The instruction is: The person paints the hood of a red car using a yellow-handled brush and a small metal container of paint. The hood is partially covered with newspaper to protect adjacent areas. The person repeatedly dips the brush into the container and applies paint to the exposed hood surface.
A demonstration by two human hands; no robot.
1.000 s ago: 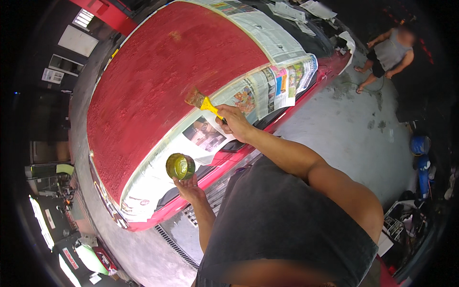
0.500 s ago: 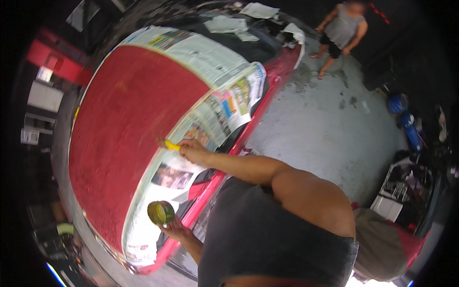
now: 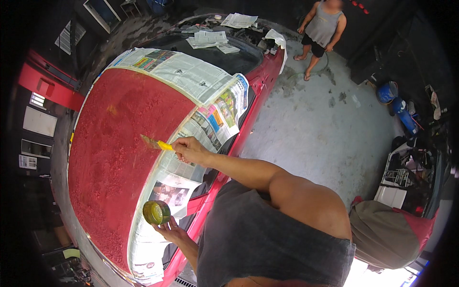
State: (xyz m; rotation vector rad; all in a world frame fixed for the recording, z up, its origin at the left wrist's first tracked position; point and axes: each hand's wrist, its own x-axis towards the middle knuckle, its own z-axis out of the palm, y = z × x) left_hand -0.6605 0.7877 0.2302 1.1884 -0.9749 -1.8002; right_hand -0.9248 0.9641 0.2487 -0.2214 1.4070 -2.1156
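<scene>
My right hand (image 3: 190, 150) is closed round the yellow handle of a paintbrush (image 3: 152, 142). Its brown bristles reach over the near side of a car's red roof (image 3: 114, 162) and seem to touch it. The roof's surface looks mottled and rough. Lower in the view, my left hand (image 3: 173, 231) grips a round open tin (image 3: 157, 212) from below and the side; greenish yellow shows inside. The tin is held tilted over masking newspaper (image 3: 172, 193) along the roof's edge. Pale tape (image 3: 181, 125) lines the border between roof and paper.
Loose newspaper sheets (image 3: 208, 39) lie on the car's dark glass. A person (image 3: 322, 28) in a grey top stands on the grey floor (image 3: 306, 129) beyond. Blue containers (image 3: 405, 117) and a cluttered rack (image 3: 401, 172) stand to the right, near a covered shape (image 3: 382, 234).
The whole view has shifted slightly. The brush now reaches farther in over the red roof from its taped edge. My left hand still holds the tin, and the person beyond stays standing.
</scene>
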